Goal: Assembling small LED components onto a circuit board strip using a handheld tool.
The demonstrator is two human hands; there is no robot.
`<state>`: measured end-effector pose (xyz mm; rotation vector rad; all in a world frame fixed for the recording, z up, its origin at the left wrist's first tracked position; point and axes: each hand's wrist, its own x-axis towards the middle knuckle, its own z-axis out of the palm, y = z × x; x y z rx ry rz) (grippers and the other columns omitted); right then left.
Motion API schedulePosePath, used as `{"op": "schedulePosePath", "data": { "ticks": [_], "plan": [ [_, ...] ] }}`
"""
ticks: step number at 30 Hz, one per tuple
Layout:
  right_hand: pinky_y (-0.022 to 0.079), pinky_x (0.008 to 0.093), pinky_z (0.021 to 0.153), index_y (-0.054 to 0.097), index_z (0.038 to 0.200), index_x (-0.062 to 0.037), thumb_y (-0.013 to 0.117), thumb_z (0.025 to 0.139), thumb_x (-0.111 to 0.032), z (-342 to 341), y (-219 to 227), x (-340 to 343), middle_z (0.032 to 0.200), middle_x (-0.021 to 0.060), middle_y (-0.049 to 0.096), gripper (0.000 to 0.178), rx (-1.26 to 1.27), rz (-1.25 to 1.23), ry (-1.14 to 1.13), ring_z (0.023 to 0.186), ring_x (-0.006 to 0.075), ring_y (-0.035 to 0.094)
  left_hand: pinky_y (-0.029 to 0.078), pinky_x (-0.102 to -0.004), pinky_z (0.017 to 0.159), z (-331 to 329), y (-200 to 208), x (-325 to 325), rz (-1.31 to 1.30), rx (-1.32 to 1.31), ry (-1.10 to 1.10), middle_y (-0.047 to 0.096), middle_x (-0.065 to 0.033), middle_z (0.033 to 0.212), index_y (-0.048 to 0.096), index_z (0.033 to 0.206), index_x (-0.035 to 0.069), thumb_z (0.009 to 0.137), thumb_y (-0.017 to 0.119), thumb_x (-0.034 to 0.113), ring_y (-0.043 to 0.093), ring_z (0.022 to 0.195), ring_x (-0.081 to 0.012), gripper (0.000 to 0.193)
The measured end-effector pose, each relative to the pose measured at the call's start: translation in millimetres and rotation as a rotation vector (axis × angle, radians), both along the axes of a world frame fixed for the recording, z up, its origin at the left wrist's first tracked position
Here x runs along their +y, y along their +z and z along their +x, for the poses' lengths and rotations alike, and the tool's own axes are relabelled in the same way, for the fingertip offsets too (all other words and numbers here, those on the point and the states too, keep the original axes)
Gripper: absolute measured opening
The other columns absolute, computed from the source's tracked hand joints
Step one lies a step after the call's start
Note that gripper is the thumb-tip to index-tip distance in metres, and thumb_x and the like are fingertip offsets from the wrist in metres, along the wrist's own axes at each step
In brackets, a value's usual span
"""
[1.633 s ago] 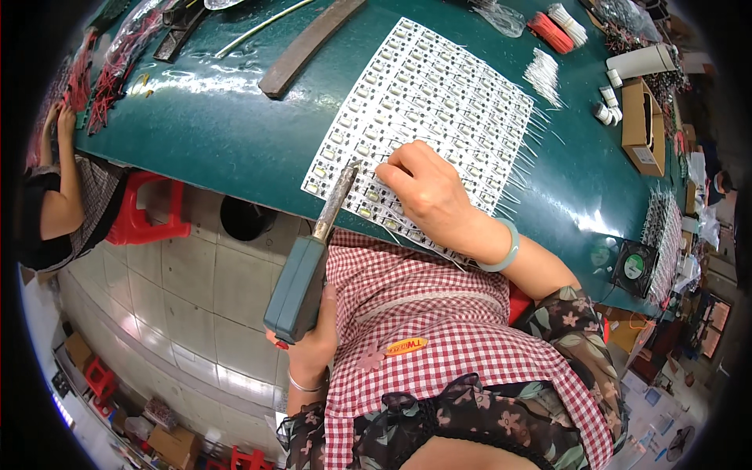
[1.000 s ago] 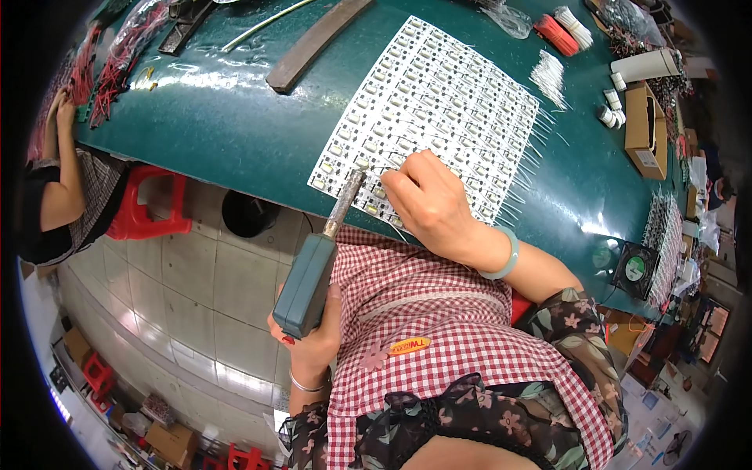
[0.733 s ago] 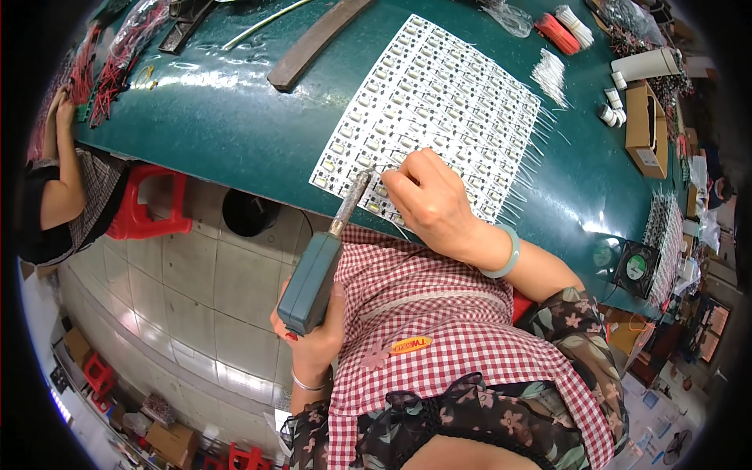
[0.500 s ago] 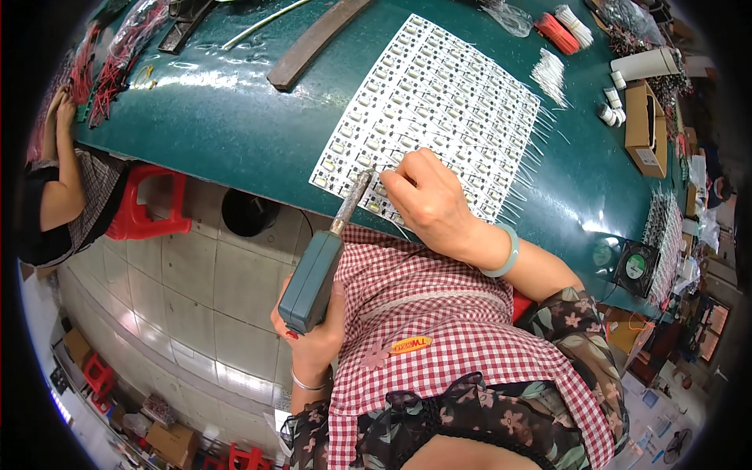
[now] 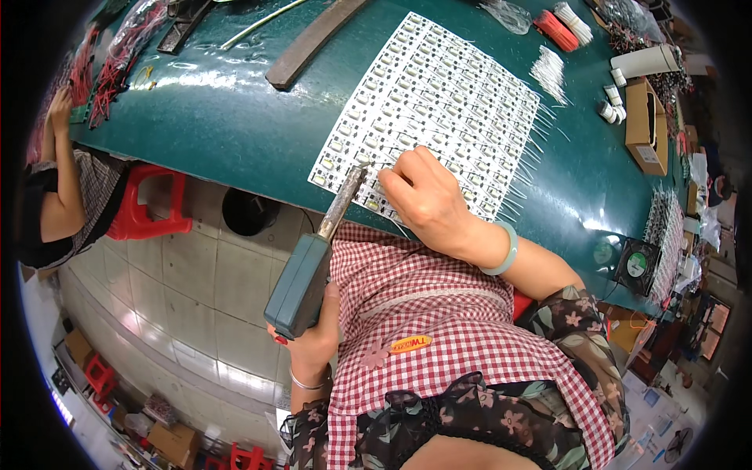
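Observation:
My left hand [image 5: 315,341] is closed around the dark green handle of a soldering gun [image 5: 298,283]. Its long metal barrel points up and to the right, the tip over the near left part of a white circuit board panel [image 5: 384,98]. Rows of small components cover this panel, and thin white wires stick out along its right side. Just right of the tip, my right hand [image 5: 427,196] is closed in a pinch low over the panel. What its fingertips hold is too small to make out. Whether the tip touches the panel cannot be told.
On the green table [image 5: 211,117] lie a dark bar [image 5: 313,47], a bundle of red wires [image 5: 556,33] and loose white wires [image 5: 550,74]. An open cardboard box [image 5: 646,129] and a small fan [image 5: 636,266] stand at right. Another person's hands [image 5: 60,110] are at far left, near a red stool [image 5: 153,204].
The soldering gun in my left hand has drawn back slightly, down and to the left, away from my right fingertips. My right hand has barely moved.

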<state>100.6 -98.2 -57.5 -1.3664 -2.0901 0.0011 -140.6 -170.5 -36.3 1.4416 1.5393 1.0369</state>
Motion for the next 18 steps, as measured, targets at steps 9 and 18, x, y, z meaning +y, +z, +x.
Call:
{"op": "schedulePosePath", "data": {
  "ticks": [9, 18],
  "plan": [
    [0.047, 0.0355, 0.066, 0.059, 0.090, -0.0007, 0.065, 0.074, -0.003, 5.0, -1.3, -3.3, 0.083, 0.0106, 0.047, 0.017, 0.027, -0.016, 0.015, 0.076, 0.0279, 0.053, 0.055, -0.0311, 0.067, -2.6, -9.4, -3.5, -0.030, 0.027, 0.023, 0.075, -0.0127, 0.102, 0.072, 0.108, -0.006, 0.086, 0.079, 0.005, 0.071, 0.077, -0.0182, 0.026],
    [0.054, 0.0371, 0.073, 0.063, 0.101, 0.0012, 0.068, 0.078, -0.001, 52.0, 49.1, -13.3, 0.097, 0.0138, 0.059, 0.024, 0.122, -0.044, 0.004, 0.090, 0.0293, 0.061, 0.040, -0.0238, 0.052, 29.1, 15.3, 9.1, -0.069, -0.161, 0.148, 0.069, -0.0121, 0.099, 0.064, 0.123, -0.008, 0.089, 0.074, -0.002, 0.054, 0.062, -0.0107, 0.036]
  ]
}}
